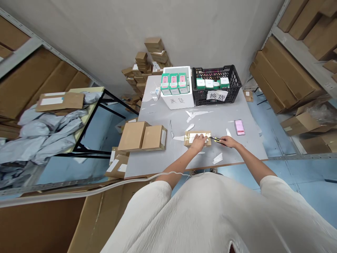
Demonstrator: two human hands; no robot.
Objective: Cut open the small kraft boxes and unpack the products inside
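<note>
A small taped cardboard box with a white label lies near the front of the grey table. My left hand presses on its top with bent fingers and holds it in place. To the right, my right hand is closed around a slim black and yellow-green cutting tool. The tool's tip reaches the box's right end, close to my left fingertips. Whether it is a knife or scissors is too small to tell. Torn white paper scraps lie around the box.
Two larger cardboard boxes stand on the table at left. Behind are a white bin and a black crate, holding green boxes. A phone lies at right. A pale cable crosses in front of me.
</note>
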